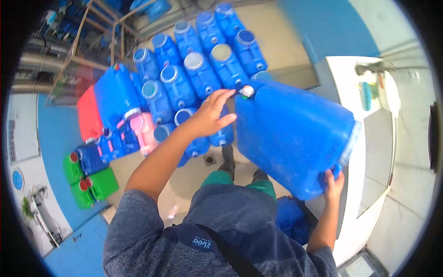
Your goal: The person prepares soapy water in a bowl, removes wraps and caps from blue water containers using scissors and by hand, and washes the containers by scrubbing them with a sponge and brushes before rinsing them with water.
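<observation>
A large blue water jug is tilted on its side in front of me, to the right of my body. At its lower right, my right hand is closed around the handle near the wide round cap. My left hand is open beside the jug's left end, thumb and fingers apart, holding nothing. Its fingertips come close to the small spout with a patterned wrapped cover; I cannot tell whether they touch. Behind the left hand are several smaller blue jugs with round caps.
Pink jugs, a red jug and green jugs stand left on the tiled floor. A white counter with a green brush runs along the right. Another blue container sits low by my right side. A floor drain lies near my boots.
</observation>
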Tool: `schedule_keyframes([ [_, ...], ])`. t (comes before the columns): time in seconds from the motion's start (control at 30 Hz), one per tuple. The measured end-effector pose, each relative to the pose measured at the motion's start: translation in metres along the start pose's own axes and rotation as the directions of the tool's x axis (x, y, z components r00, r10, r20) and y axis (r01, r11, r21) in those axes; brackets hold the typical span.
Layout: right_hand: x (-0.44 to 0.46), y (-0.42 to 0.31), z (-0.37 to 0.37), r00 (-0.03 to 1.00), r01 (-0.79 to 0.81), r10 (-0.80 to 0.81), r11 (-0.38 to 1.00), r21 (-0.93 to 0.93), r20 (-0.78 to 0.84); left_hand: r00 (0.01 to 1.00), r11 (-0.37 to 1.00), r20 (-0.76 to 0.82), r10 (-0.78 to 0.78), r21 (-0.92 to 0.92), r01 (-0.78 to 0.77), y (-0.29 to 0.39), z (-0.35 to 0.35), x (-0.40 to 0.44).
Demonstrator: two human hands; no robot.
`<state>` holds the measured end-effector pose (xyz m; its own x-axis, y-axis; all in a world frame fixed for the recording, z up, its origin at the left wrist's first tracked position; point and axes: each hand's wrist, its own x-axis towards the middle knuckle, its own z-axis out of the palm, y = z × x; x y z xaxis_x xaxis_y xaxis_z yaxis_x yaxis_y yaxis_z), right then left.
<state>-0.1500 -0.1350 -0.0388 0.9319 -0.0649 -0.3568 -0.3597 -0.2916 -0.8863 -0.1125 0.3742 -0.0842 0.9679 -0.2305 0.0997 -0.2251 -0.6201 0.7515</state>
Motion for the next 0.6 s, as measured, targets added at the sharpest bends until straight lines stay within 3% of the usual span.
schedule_keyframes([
  [0.03, -0.019, 0.005, -0.022, 0.990, 0.063, -0.052, 0.995, 0.079, -0.134, 0.998, 0.996, 0.017, 0.053, -0.071, -0.051, 0.027, -0.006, 0.031],
  [0.13, -0.081, 0.040, -0.110, 0.949, 0.243, -0.196, 0.954, 0.177, -0.246, 0.978, 0.963, 0.046, 0.206, -0.187, -0.194, 0.115, -0.023, 0.096],
  [0.17, -0.099, 0.048, -0.130, 0.935, 0.278, -0.225, 0.945, 0.174, -0.274, 0.935, 0.921, 0.008, 0.355, -0.172, -0.349, 0.135, -0.025, 0.112],
  [0.3, -0.182, 0.077, -0.166, 0.752, 0.518, -0.252, 0.798, 0.309, -0.609, 0.885, 0.867, 0.100, 0.454, -0.280, -0.413, 0.267, -0.011, 0.144],
  [0.4, -0.232, 0.115, -0.207, 0.620, 0.664, -0.311, 0.697, 0.270, -0.720, 0.793, 0.784, 0.022, 0.609, -0.166, -0.598, 0.349, 0.033, 0.174],
  [0.47, -0.258, 0.130, -0.219, 0.536, 0.700, -0.326, 0.687, 0.194, -0.779, 0.731, 0.732, -0.034, 0.681, 0.057, -0.679, 0.404, 0.066, 0.186],
  [0.5, -0.265, 0.137, -0.222, 0.495, 0.711, -0.331, 0.685, 0.156, -0.803, 0.604, 0.620, -0.149, 0.783, 0.104, -0.778, 0.426, 0.091, 0.198],
  [0.53, -0.270, 0.142, -0.223, 0.456, 0.719, -0.335, 0.684, 0.120, -0.825, 0.575, 0.588, -0.134, 0.807, 0.095, -0.803, 0.448, 0.113, 0.206],
  [0.6, -0.271, 0.151, -0.224, 0.377, 0.724, -0.345, 0.688, 0.041, -0.859, 0.544, 0.565, -0.153, 0.825, 0.261, -0.783, 0.485, 0.155, 0.219],
])
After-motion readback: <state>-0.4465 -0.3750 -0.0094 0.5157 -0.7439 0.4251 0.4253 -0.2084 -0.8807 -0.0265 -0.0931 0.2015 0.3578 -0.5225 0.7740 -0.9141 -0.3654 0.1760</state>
